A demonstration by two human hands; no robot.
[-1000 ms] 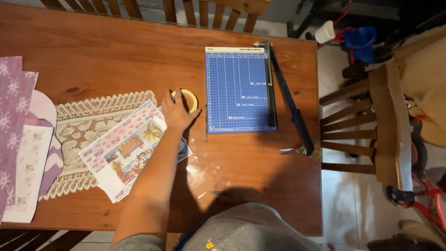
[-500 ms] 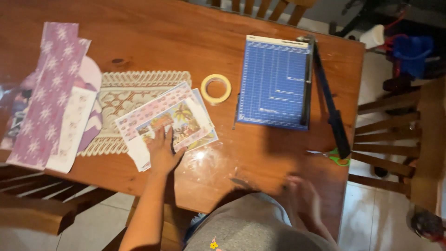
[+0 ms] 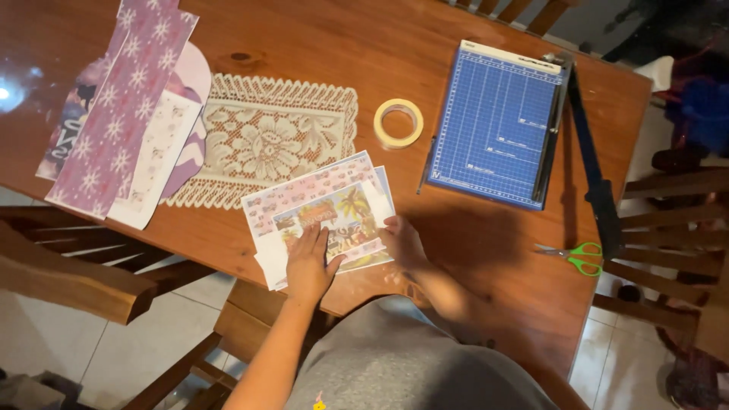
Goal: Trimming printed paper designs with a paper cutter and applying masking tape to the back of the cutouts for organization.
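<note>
The left hand (image 3: 310, 262) is laid flat, fingers spread, on a stack of printed paper sheets (image 3: 323, 212) near the front edge of the wooden table (image 3: 456, 273); the sheets' right edge is touched by the right hand (image 3: 402, 241) — loosely, nothing gripped. A lace doily (image 3: 266, 137) lies just behind, a tape roll (image 3: 399, 123) beside it, then a blue paper trimmer (image 3: 497, 125) — green-handled scissors (image 3: 573, 254) well apart.

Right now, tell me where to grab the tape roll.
Grip the tape roll across its rim, thumb outside and a finger in the open centre, coming straight down. It lies flat on the table, clear of the lace mat and cutter.
</note>
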